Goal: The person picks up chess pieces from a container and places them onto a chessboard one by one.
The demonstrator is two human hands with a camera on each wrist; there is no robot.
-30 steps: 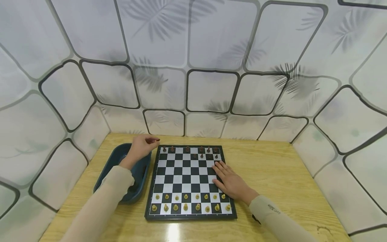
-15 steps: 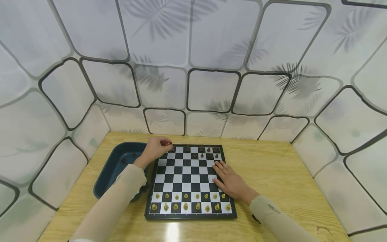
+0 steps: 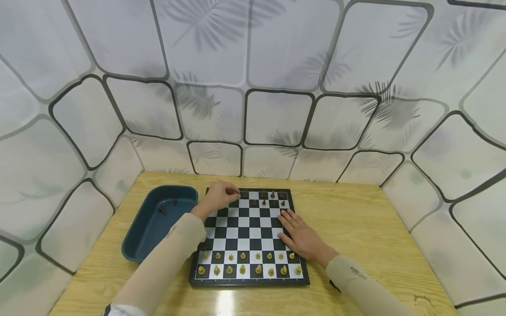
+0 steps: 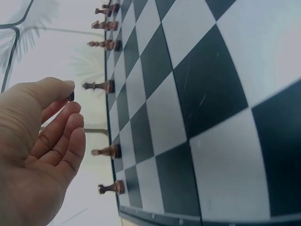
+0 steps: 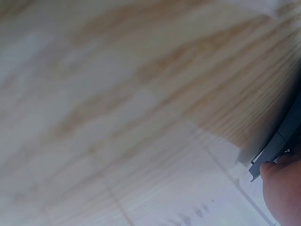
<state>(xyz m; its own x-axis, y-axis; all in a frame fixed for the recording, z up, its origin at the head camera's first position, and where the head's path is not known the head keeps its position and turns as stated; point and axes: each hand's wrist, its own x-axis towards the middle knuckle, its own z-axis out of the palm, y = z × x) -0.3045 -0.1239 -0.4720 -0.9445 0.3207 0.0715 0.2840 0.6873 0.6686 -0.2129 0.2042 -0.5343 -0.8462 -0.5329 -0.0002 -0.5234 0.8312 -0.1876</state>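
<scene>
Lower-centre rows are filled by glossy yellow chess pieces [image 3: 243, 269]; upper-centre rows of reddish-brown chess pieces [image 3: 264, 193] look incomplete. A small dark piece [image 4: 71, 96] is pinched by the left hand [image 3: 218, 195]; the right hand's [image 3: 301, 237] fingers are outstretched.

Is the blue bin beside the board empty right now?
No, in the head view at least two small dark pieces lie in the blue bin.

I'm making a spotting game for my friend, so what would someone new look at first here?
Probably the checkered chessboard on the wooden table, with two rows of yellow chess pieces along its near side. Next, the left hand above the chessboard's far-left part, its grip pinching what looks like a small dark chess piece. Then the blue tub left of the chessboard, with dark reddish pieces inside.
</scene>
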